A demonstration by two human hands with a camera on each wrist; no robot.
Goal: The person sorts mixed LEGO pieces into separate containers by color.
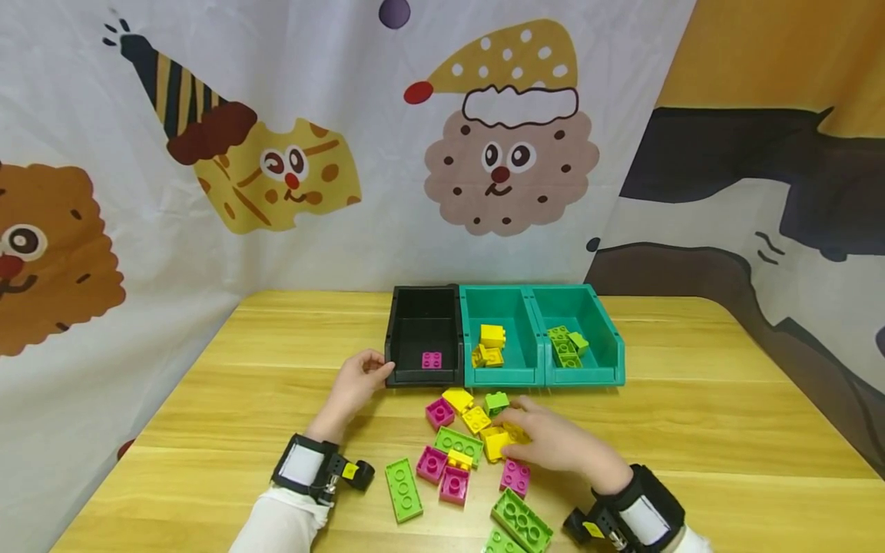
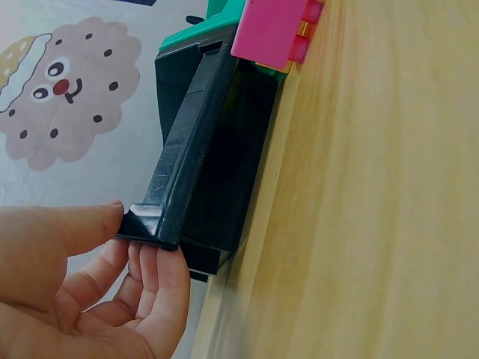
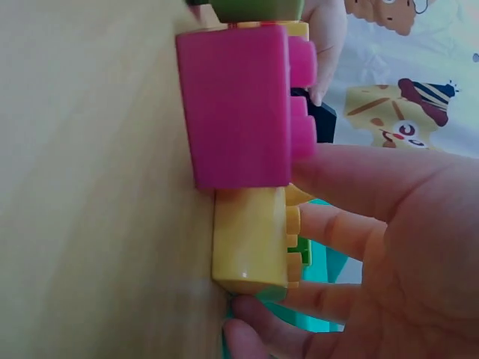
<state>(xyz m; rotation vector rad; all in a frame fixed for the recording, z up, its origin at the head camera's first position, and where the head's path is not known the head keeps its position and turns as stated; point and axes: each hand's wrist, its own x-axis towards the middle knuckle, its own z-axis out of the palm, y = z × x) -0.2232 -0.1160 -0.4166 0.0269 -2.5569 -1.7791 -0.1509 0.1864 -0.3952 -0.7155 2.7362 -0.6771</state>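
Note:
In the head view my left hand [image 1: 357,384] is at the front left corner of the black bin [image 1: 423,376]. The left wrist view shows its thumb on top of the bin's rim [image 2: 176,161] and the fingers curled beneath, pinching it. My right hand [image 1: 553,439] reaches over the loose bricks from the right, thumb and fingers around a yellow brick [image 3: 251,235]. A magenta brick [image 3: 236,108] in front hides the thumb's tip in the right wrist view. Another yellow brick [image 1: 495,445] lies beside these fingers, and a green brick [image 1: 495,403] sits just beyond them.
One magenta brick [image 1: 432,360] lies in the black bin. Yellow bricks [image 1: 492,336] are in the middle teal bin [image 1: 505,376], green bricks [image 1: 565,349] in the right teal bin [image 1: 588,376]. Several magenta, yellow and green bricks, including a long green one [image 1: 404,490], lie on the wooden table [image 1: 726,430].

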